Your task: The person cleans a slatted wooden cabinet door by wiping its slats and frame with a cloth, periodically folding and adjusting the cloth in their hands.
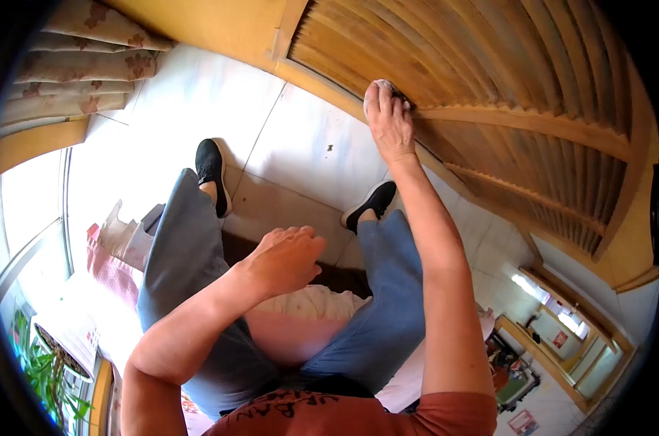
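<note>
My right hand (392, 127) reaches out to the slatted wooden door (475, 58) and presses a whitish cloth (370, 96) against its lower frame. The cloth lies mostly hidden under the fingers, and a dark patch shows beside the fingertips. My left hand (286, 258) hangs in the air between my knees, back upward. Its fingers are loosely bent, with a gap to the thumb, and nothing shows in it. It touches neither the door nor the cloth.
My legs in blue trousers (191, 254) are spread, with dark shoes (211, 171) on the pale tiled floor (271, 138). A flowered curtain (89, 65) hangs at upper left. A potted plant (42, 363) stands at lower left. A mirror (562, 327) is at lower right.
</note>
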`<action>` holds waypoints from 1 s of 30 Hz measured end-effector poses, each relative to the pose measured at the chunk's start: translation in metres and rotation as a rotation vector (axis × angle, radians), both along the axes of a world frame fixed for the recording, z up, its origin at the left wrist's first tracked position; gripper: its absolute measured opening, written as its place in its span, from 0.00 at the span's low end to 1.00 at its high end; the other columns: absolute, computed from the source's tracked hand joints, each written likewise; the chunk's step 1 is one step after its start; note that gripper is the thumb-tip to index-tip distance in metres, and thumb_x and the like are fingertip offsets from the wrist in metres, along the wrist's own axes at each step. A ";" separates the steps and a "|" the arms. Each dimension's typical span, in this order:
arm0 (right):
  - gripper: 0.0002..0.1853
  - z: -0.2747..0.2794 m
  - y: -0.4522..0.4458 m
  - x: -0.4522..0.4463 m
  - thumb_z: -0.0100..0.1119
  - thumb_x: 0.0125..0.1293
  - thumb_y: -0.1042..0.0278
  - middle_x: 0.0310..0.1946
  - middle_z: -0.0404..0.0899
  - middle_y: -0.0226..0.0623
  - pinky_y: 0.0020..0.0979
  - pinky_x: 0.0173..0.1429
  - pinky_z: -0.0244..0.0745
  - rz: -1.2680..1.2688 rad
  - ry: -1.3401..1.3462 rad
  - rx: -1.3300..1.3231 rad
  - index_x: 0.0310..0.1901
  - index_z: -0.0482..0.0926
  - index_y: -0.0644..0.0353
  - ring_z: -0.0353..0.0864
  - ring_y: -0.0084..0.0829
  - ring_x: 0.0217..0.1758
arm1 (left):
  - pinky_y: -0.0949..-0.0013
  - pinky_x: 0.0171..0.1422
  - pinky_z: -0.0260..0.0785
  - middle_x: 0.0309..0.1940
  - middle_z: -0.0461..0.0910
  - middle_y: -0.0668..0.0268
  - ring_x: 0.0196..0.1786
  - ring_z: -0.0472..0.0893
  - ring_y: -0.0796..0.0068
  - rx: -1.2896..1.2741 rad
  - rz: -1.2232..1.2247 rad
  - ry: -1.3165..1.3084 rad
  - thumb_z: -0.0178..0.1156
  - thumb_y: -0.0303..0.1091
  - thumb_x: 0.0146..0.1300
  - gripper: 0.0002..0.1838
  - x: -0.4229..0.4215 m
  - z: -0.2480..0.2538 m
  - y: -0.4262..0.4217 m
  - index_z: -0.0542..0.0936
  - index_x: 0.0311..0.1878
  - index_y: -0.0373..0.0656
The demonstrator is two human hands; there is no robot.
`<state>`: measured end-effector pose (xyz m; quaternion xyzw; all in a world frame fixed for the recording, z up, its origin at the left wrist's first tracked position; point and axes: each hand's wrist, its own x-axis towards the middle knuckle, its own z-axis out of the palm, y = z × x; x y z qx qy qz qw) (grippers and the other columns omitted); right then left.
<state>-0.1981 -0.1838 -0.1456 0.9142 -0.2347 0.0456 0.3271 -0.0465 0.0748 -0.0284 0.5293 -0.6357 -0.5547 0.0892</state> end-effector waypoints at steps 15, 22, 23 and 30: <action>0.26 -0.012 0.012 0.011 0.54 0.64 0.70 0.65 0.64 0.50 0.35 0.45 0.81 -0.038 -0.084 0.196 0.65 0.68 0.65 0.75 0.40 0.46 | 0.52 0.59 0.68 0.46 0.77 0.52 0.55 0.77 0.50 -0.011 -0.026 -0.013 0.64 0.36 0.60 0.16 -0.002 0.001 0.005 0.76 0.48 0.38; 0.29 -0.016 0.035 -0.019 0.55 0.60 0.74 0.62 0.69 0.57 0.39 0.32 0.82 -0.505 0.185 0.047 0.65 0.68 0.71 0.82 0.43 0.31 | 0.53 0.59 0.68 0.46 0.77 0.52 0.55 0.77 0.51 -0.032 -0.035 -0.062 0.64 0.35 0.60 0.16 0.004 0.005 0.004 0.77 0.48 0.38; 0.29 -0.019 0.037 -0.012 0.55 0.60 0.74 0.62 0.69 0.57 0.39 0.32 0.82 -0.508 0.184 0.040 0.65 0.68 0.71 0.82 0.43 0.31 | 0.53 0.59 0.68 0.46 0.77 0.52 0.55 0.77 0.51 -0.039 -0.043 -0.062 0.64 0.35 0.60 0.16 0.003 0.006 0.004 0.77 0.48 0.38; 0.18 0.025 0.048 0.020 0.55 0.62 0.75 0.58 0.72 0.61 0.45 0.50 0.82 -0.402 -0.031 0.607 0.54 0.76 0.69 0.78 0.53 0.59 | 0.52 0.58 0.69 0.44 0.77 0.52 0.53 0.77 0.51 -0.072 -0.063 -0.085 0.63 0.35 0.59 0.14 0.004 0.002 0.006 0.77 0.44 0.38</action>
